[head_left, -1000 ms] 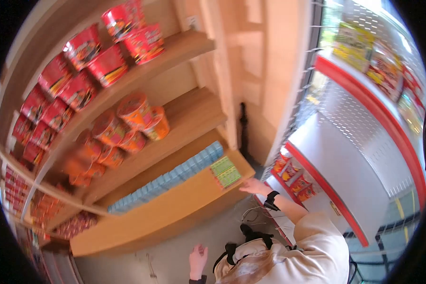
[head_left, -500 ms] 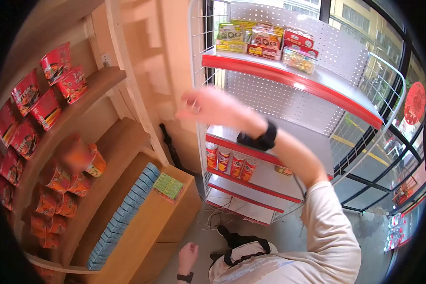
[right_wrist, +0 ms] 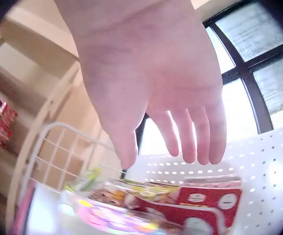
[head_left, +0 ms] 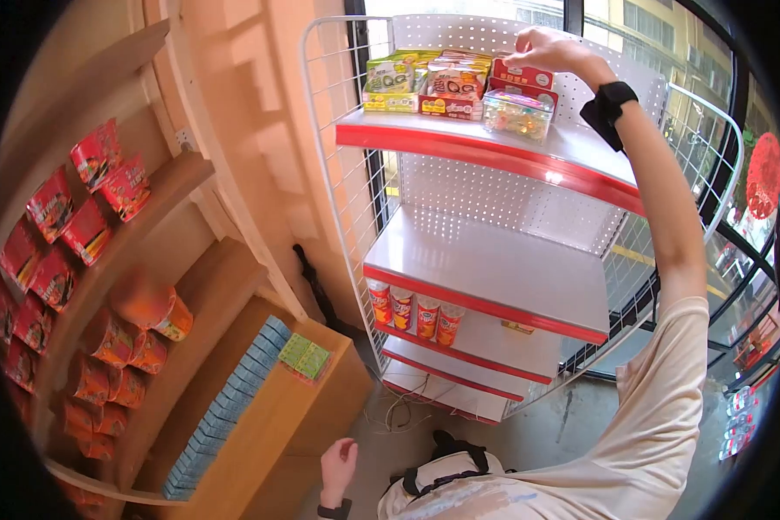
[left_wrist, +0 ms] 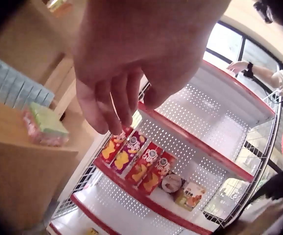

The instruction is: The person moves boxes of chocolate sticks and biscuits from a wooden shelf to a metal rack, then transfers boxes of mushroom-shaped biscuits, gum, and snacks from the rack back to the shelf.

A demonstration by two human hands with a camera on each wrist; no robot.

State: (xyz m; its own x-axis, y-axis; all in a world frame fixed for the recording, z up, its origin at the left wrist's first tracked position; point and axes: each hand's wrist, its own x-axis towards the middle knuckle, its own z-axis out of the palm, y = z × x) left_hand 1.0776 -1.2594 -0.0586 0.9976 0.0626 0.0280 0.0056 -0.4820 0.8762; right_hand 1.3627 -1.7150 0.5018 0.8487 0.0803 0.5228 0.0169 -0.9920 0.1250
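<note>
My right hand (head_left: pixel 548 50) reaches over the top shelf of the rack, just above a red box (head_left: pixel 523 73). In the right wrist view its fingers (right_wrist: pixel 202 132) extend downward with a gap to the thumb, and nothing is between them. Below them are the red carton and a clear plastic tub (head_left: pixel 518 118) of colourful sweets. Left of the carton stand display boxes of orange QQ candy bags (head_left: pixel 455 84) and green candy bags (head_left: pixel 390 78). My left hand (head_left: pixel 339 468) hangs low beside the wooden counter, fingers (left_wrist: pixel 102 105) loosely bent, holding nothing.
The rack's red-edged shelf (head_left: pixel 485 143) bows outward, with a white wire side (head_left: pixel 325 95). Chip canisters (head_left: pixel 426 317) stand on a lower shelf. At left, wooden shelves carry red noodle cups (head_left: pixel 87 230); blue boxes (head_left: pixel 234 394) and a green pack (head_left: pixel 305 355) sit on the counter.
My right hand has risen from beside the counter, past the rack's left side, to above the top shelf's boxes. The head view has turned right toward the rack. The left hand stays low.
</note>
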